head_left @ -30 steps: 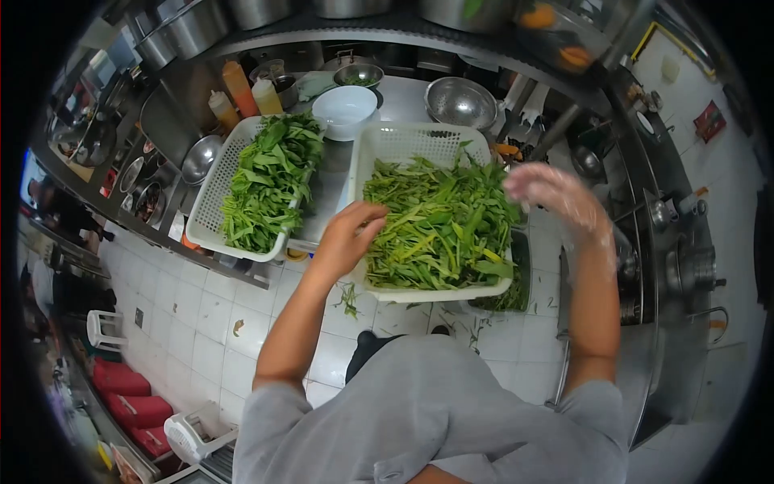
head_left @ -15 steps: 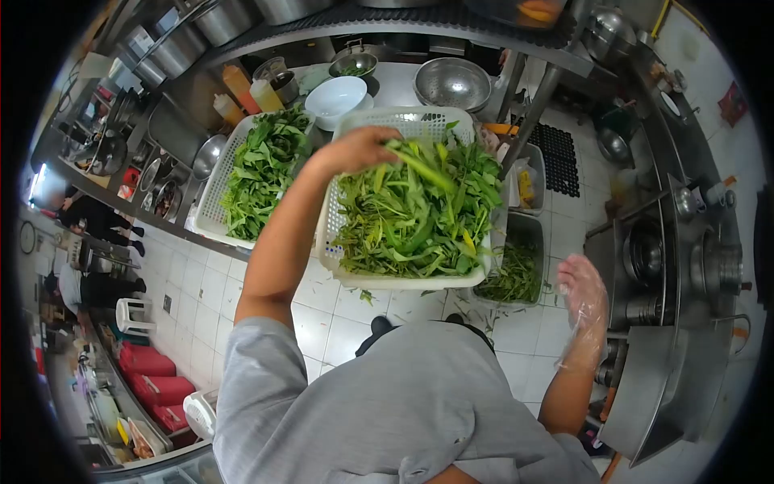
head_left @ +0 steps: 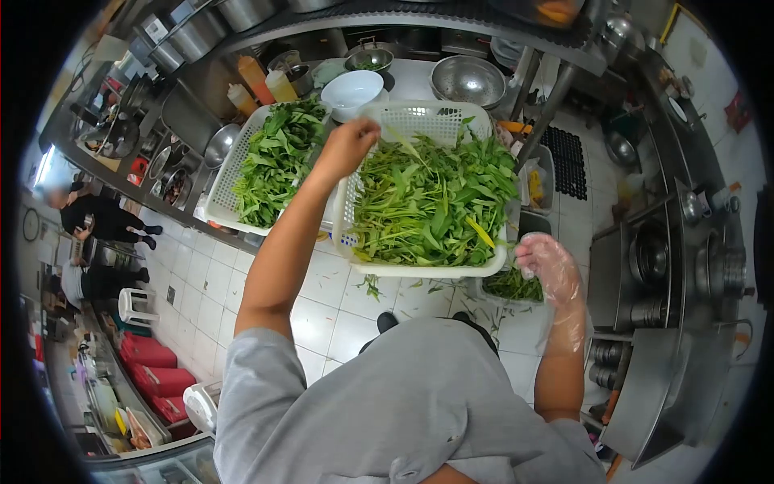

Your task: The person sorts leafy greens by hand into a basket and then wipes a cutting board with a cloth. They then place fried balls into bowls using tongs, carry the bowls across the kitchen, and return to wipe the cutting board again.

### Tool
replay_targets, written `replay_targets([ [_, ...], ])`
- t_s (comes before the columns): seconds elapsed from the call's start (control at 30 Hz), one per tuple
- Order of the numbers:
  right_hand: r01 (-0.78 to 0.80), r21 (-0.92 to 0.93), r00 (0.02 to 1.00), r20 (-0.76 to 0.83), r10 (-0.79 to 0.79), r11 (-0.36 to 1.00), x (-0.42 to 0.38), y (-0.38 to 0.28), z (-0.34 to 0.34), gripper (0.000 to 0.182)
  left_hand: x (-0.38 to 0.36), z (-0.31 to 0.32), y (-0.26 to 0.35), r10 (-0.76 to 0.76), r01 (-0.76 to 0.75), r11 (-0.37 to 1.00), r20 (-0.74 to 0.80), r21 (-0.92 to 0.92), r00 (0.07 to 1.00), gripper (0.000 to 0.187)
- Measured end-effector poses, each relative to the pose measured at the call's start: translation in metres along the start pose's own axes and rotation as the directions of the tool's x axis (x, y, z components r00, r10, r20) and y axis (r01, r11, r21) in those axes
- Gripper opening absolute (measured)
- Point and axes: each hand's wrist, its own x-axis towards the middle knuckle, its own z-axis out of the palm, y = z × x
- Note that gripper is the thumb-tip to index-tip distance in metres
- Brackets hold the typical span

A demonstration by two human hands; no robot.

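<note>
A white plastic basket (head_left: 419,266) heaped with long green stems and leaves (head_left: 435,202) sits at the counter edge in front of me. My left hand (head_left: 351,145) is bare and reaches over the basket's far left corner, pinching a pale green stem (head_left: 401,139) lifted above the pile. My right hand (head_left: 548,262) wears a clear plastic glove. It hangs by the basket's near right corner with fingers loosely curled and nothing in it. A second white basket (head_left: 222,206) to the left holds broad green leaves (head_left: 278,161).
Beyond the baskets are a white bowl (head_left: 352,89), a metal colander (head_left: 468,81) and squeeze bottles (head_left: 256,81). A floor bin of green scraps (head_left: 512,286) lies under my right hand. Burners with pots (head_left: 709,266) stand right. Another person (head_left: 89,214) works far left.
My left hand has moved from the basket's near left side to its far left corner, lifting a stem. My right hand dropped from above the basket to its near right corner.
</note>
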Motion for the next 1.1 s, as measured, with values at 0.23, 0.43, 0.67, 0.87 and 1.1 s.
replay_targets([
  [0.23, -0.024, 0.005, 1.000, 0.005, 0.024, 1.000, 0.001, 0.003, 0.013, 0.026, -0.072, 0.054, -0.036, 0.006, -0.388, 0.559, 0.465, 0.733, 0.885, 0.035],
  [0.43, 0.016, -0.106, 0.998, 0.059, -0.010, 0.994, 0.003, -0.011, 0.030, 0.025, -0.045, -0.011, 0.014, 0.274, -0.312, 0.916, 0.176, 0.252, 0.946, 0.029],
  [0.67, 0.000, -0.082, 0.995, 0.101, 0.009, 0.997, 0.003, -0.001, 0.026, 0.024, -0.049, -0.002, 0.013, 0.026, -0.045, 0.975, -0.087, -0.218, 0.996, 0.020],
  [0.87, 0.037, -0.079, 0.993, 0.112, -0.028, 0.996, 0.000, -0.007, 0.022, 0.022, -0.066, 0.020, 0.012, -0.256, 0.183, 0.674, 0.005, -0.716, 0.967, 0.015],
  [1.1, 0.219, -0.249, 0.975, 0.097, -0.201, 0.943, -0.001, -0.067, 0.068, 0.016, -0.087, 0.051, 0.036, -0.231, 0.152, 0.726, -0.030, -0.671, 0.973, 0.015],
])
